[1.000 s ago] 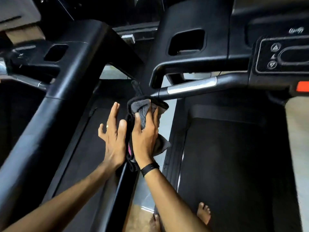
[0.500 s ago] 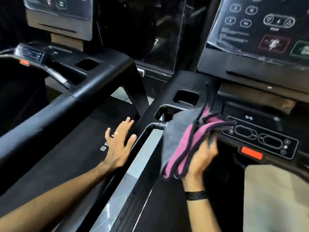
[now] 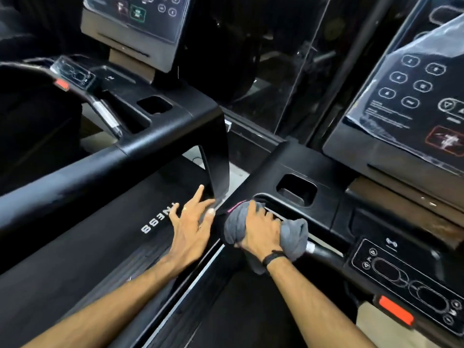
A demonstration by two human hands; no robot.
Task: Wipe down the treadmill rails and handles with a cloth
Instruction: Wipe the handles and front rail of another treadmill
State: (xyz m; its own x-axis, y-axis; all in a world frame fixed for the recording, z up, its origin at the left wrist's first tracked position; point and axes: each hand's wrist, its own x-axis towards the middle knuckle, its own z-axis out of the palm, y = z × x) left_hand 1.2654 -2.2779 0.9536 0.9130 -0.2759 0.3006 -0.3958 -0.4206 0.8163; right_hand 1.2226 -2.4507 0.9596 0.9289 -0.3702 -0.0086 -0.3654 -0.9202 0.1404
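While the left forearm enters from the lower left of the frame and runs up toward the centre, the left hand (image 3: 192, 227) lies flat with its fingers spread wide, holding nothing; it rests against the black deck with white lettering (image 3: 160, 221), fingertips pointing toward the dark upright post (image 3: 216, 156) above, and a ring shows on one finger. Just right of it, the right hand (image 3: 261, 231) is closed palm-down around the grey cloth (image 3: 292, 236), which is bunched over the handle bar (image 3: 320, 251) of the near treadmill at centre frame. A pink edge of the cloth peeks out at its upper left. The cloth covers most of the bar, so only a short silver and black stretch shows at its right end, and the right fingertips are lost in the folds. A dark band circles the right wrist. Further right, the control panel (image 3: 411, 280) with outlined buttons and an orange tab is cut off by the frame edge, and the console (image 3: 411, 101) at upper right sits under wrinkled plastic film, its markings too blurred to read.
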